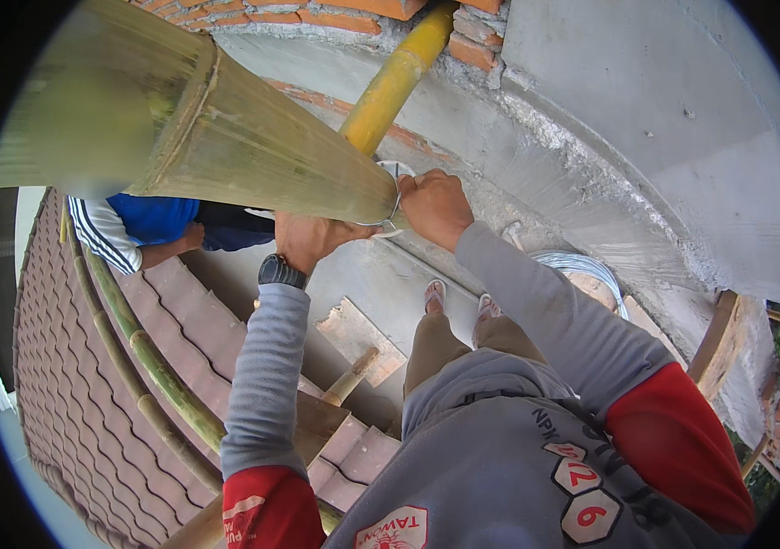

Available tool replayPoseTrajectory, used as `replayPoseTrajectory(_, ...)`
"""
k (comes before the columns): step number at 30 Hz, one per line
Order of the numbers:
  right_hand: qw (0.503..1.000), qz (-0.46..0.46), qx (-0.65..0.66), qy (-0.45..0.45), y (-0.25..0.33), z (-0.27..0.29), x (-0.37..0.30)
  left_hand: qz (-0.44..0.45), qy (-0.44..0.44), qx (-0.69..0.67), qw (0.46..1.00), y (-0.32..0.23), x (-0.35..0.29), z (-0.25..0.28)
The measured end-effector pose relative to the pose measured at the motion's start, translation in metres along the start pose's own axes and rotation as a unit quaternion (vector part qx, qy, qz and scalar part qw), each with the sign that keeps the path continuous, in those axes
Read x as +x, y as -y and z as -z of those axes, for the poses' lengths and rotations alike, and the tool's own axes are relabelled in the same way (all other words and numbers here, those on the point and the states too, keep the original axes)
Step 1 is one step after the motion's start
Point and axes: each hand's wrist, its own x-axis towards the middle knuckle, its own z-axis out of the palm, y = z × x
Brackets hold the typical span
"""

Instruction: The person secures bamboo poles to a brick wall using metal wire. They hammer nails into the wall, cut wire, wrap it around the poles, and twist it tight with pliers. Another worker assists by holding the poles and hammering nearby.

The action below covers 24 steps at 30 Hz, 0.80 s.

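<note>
A thick green-brown bamboo pole (271, 156) slants from the upper left, its narrower end meeting a yellow pole (399, 87) that comes out of the brick wall. Around the joint runs a pale binding (395, 171) with a thin wire-like loop. Closed fingers of my right hand (436, 209) grip this binding on the right of the joint. On the near side of the bamboo, my left hand (310, 240), below which sits a dark watch, pinches toward the binding's lower end. Its fingertips are partly hidden against the bamboo.
Left is a brown tiled roof (97, 366) with long bamboo poles (157, 366) along it. A person in a blue top (157, 218) is beyond the bamboo. A wooden-handled float (362, 343) lies near my feet. A wire coil (582, 265) rests by the grey plastered wall (655, 119).
</note>
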Motion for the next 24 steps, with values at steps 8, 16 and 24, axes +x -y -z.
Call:
replayPoseTrajectory(8, 0.858, -0.323, 0.387, 0.101, 0.016, 0.023, 0.005, 0.031, -0.016, -0.036, 0.999, -0.01, -0.002, 0.006)
replayPoseTrajectory(16, 0.732, -0.218, 0.611, 0.208, -0.059, 0.009, -0.018, 0.066, 0.012, -0.037, 0.997, -0.008, -0.007, -0.001)
replayPoseTrajectory(24, 0.867, -0.409, 0.185, 0.217, -0.26, -0.302, -0.137, 0.079, -0.033, -0.074, 0.994, -0.002, -0.003, -0.011)
